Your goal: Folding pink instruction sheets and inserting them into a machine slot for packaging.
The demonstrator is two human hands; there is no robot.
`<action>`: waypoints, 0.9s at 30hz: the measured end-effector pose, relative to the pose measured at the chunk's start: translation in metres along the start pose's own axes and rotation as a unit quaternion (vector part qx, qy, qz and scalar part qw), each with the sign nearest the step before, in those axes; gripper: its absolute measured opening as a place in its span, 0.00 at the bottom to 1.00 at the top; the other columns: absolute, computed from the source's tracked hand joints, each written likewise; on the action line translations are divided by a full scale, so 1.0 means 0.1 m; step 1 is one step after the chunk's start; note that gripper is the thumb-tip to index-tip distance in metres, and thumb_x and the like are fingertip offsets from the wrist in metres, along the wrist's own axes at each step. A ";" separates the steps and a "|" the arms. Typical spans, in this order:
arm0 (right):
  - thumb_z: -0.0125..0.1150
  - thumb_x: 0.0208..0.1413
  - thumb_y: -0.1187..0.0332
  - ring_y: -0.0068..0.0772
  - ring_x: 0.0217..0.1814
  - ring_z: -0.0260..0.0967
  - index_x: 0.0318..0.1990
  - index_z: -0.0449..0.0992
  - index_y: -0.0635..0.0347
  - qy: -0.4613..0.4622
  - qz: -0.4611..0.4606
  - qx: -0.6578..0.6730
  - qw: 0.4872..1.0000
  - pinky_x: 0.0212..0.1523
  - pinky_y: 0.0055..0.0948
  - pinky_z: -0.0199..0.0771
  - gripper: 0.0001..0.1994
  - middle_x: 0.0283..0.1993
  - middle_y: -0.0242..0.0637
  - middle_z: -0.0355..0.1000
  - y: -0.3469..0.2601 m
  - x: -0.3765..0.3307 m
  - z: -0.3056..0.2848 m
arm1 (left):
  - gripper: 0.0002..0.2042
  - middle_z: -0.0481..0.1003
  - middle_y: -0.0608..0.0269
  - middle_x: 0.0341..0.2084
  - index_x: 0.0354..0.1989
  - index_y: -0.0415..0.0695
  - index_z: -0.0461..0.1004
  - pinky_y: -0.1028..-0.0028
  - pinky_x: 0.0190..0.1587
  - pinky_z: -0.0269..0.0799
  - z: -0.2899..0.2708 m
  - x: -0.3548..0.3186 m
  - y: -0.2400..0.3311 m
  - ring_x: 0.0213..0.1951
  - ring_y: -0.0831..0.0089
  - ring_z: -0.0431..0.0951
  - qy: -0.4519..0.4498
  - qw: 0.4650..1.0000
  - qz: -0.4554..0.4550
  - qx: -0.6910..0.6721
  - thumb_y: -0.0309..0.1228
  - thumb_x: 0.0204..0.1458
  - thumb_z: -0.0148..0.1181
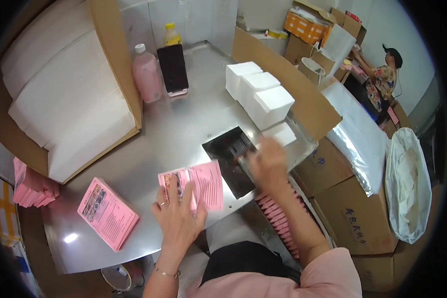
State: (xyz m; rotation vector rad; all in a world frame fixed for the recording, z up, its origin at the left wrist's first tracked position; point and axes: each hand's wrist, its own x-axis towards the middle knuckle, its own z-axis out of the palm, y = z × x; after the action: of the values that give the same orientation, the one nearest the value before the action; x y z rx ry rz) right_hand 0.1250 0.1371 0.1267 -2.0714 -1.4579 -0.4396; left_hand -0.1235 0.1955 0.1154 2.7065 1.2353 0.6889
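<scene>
My left hand (pixel 179 216) lies with spread fingers on a pink printed paper packet (pixel 208 184) at the table's near edge. A picture panel shows on the packet's left half, lines of print on its right. Smeared by motion, my right hand (pixel 269 161) is over the right edge of a black recess (pixel 228 149) in the metal table. Just beyond it are stacked white folded napkins (pixel 270 107); whether it holds anything cannot be made out. To the left lies a neat stack of pink printed packets (pixel 107 213).
A big cardboard box (pixel 126 64) of white paper stands at the left. Behind are a pink bottle (pixel 147 74), a phone (pixel 173 69) on a stand and a yellow-capped bottle (pixel 171 35). Cartons (pixel 357 213) line the right; a co-worker (pixel 382 79) stands farther back.
</scene>
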 end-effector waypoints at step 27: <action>0.63 0.51 0.65 0.47 0.44 0.69 0.37 0.84 0.60 0.058 -0.033 -0.081 0.994 0.45 0.44 0.71 0.11 0.36 0.45 0.72 0.86 1.00 -0.06 | 0.21 0.70 0.48 0.42 0.44 0.39 0.75 0.58 0.38 0.69 0.11 0.15 0.12 0.40 0.53 0.72 0.037 0.996 0.051 -0.056 0.41 0.48 0.70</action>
State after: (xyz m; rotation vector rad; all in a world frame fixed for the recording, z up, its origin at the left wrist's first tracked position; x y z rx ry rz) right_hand 0.2414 0.1866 0.1657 -2.0870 -1.4676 -0.7159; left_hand -0.1023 0.1994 0.1143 2.6888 1.0432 0.8515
